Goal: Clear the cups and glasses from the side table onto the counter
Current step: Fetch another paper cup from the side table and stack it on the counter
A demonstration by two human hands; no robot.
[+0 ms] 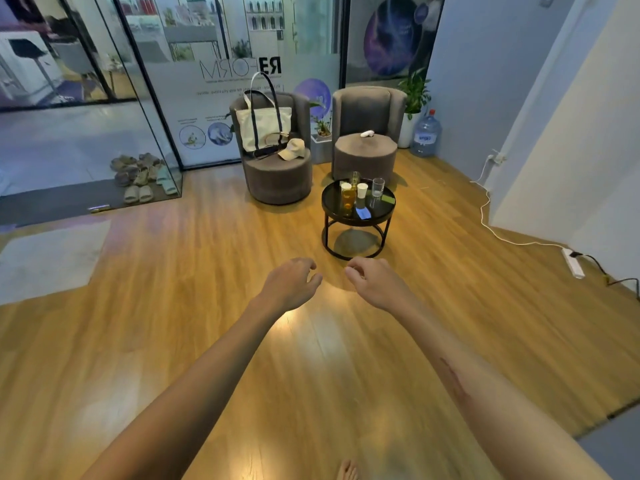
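Both arms reach forward over the wooden floor. The left hand and right hand hang loosely curled, holding nothing. Just beyond them stands the round black side table, carrying paper cups, a clear glass and an amber glass. Two grey armchairs sit behind it; bare floor lies between.

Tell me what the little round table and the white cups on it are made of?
The table looks like black metal with a shiny dark top, maybe glass: it mirrors the things on it. The white cups look matte, probably paper, too small to be sure.
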